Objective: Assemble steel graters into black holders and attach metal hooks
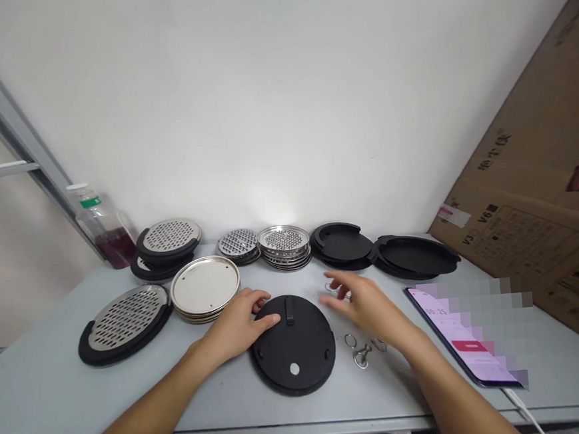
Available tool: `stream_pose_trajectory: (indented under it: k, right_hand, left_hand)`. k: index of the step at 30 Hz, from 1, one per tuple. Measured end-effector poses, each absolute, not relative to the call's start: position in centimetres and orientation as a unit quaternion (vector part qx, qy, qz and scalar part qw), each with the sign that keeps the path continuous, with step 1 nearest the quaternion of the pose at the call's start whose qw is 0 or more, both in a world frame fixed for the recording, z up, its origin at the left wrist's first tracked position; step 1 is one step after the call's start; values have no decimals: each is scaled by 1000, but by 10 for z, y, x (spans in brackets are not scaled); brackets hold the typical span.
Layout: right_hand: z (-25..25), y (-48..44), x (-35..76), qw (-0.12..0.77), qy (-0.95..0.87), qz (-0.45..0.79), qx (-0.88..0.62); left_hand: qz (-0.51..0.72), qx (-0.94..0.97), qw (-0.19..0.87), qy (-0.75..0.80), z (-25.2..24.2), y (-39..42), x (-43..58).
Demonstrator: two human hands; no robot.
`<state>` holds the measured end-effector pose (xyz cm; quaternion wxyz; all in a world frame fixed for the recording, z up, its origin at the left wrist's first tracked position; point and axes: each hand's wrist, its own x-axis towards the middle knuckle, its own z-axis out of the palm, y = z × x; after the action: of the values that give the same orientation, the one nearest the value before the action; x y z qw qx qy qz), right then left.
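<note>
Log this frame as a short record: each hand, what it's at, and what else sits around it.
left hand: resting on round black plastic disc
right hand: open, near small silver metal rings
nearby: stacked perforated steel discs, black round lids
surface: pale grey table

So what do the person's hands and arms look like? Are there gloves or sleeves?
The left hand and right hand are bare, with no gloves or rings showing. The left forearm and right forearm are bare too, with no sleeves, watch or bracelet in view.
</note>
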<state>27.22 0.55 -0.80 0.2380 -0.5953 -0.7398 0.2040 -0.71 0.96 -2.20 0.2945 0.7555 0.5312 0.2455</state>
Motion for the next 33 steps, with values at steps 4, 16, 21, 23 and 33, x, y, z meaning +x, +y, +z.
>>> stream_pose_trajectory:
  k: [4,16,21,23,33]
  right_hand:
    - [-16,22,291,139,-707,75,-689]
    - [-18,22,291,87,-734,118,-664]
    - [-12,12,280,99,-764,144,-621]
    - [-12,11,279,105,-776,155,-602]
    - [-18,22,279,134,-743,129,-642]
  left_hand:
    - [259,762,278,525,-21,9,-6]
    - [258,819,243,451,-21,7,-3]
    - [266,818,243,449,-22,8,-4]
    - [271,816,241,450,-22,9,-4]
    - [277,812,240,454,-18,7,-2]
